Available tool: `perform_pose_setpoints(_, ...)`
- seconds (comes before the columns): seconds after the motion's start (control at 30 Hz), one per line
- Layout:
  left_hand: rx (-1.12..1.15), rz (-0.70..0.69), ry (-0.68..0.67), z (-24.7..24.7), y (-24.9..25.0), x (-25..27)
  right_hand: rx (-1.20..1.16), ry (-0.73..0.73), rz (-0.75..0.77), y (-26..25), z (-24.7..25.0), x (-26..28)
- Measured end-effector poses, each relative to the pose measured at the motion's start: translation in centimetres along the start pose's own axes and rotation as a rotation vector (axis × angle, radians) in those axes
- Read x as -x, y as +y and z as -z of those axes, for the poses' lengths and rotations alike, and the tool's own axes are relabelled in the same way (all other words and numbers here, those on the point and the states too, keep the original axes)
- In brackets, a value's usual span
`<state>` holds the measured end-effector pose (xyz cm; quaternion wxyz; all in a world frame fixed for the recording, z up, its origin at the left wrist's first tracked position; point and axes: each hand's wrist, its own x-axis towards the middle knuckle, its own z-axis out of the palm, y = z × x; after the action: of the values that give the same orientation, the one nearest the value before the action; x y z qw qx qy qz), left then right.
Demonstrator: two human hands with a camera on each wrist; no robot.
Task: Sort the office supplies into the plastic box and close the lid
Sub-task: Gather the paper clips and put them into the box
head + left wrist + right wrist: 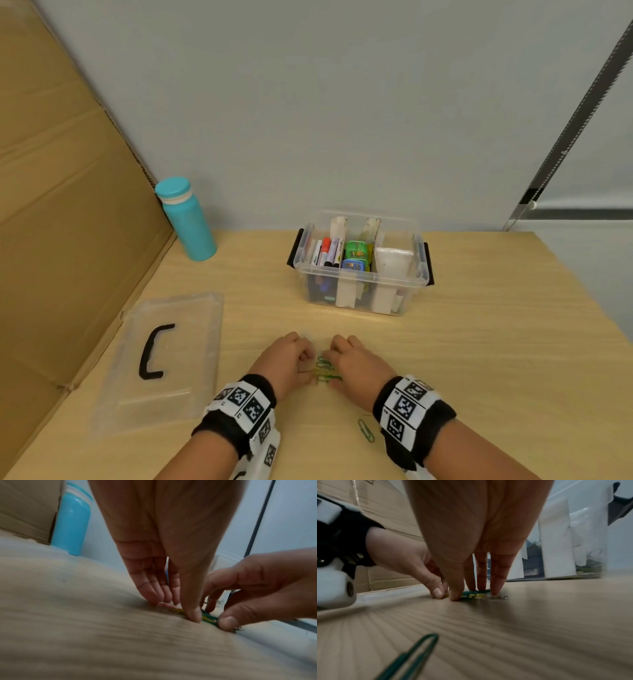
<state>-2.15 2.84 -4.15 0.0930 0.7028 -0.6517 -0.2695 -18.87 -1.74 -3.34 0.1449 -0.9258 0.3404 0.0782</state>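
Both hands, left and right, fingers straight, herd clips on the tabletop; bunch tightly before pinching.

Even light, blurred wrist views

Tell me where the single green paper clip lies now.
In the head view, the green paper clip lies alone on the table, just left of the right wrist, nearer than both hands.

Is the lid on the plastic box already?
No, the lid lies flat on the table, left of the open plastic box.
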Motion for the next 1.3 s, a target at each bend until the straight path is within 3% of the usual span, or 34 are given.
perform_pose_setpoints(0.23, 0.065, 0.019, 0.020, -0.1, 0.0, 0.2, 0.033, 0.067, -0.058, -0.4, -0.2, -0.8)
perform_pose_setpoints(0.37, 0.045, 0.042, -0.004, 0.0, -0.1, 0.3, -0.125, 0.101, -0.151, 0.2, 0.1, -0.9)
perform_pose_setpoints(0.47, 0.016, 0.032, -0.025, 0.1, -0.3, 0.4, -0.416, 0.165, -0.261, 1.9, 0.2, -0.6)
perform_pose_setpoints(0.57, 0.072, 0.002, 0.000, 0.4, -0.6, 0.6, -0.917, 0.209, -0.346, 4.1, 0.3, 0.5)
perform_pose_setpoints(0.7, 0.496, 0.031, -0.022, 0.7, -1.0, 0.7, -1.582, 0.156, -0.300, 5.3, 1.1, 2.5)
perform_pose_setpoints(0.8, 0.774, 0.099, -0.020, 0.7, -0.2, 0.5, -1.822, 0.106, -0.340, 5.3, 1.4, 3.6)
perform_pose_setpoints(0.87, 0.754, 0.138, 0.056, 0.7, 0.4, 0.2, -1.761, 0.045, -0.351, 5.0, 1.4, 4.1)
perform_pose_setpoints(0.9, 0.676, 0.138, 0.097, 0.5, 0.5, 0.0, -1.603, 0.007, -0.342, 4.9, 1.3, 4.4)
perform_pose_setpoints(1.03, 0.238, 0.047, 0.098, -0.1, 1.4, -0.4, -0.651, -0.182, -0.199, 4.2, 0.2, 5.5)
perform_pose_setpoints(1.13, 0.035, -0.022, 0.004, -0.6, 1.8, -0.7, -0.450, -0.303, -0.212, 3.3, -0.7, 5.9)
perform_pose_setpoints(1.3, -0.006, -0.086, 0.047, -1.0, 1.8, -1.0, -0.263, -0.168, -0.082, 2.0, -0.9, 5.7)
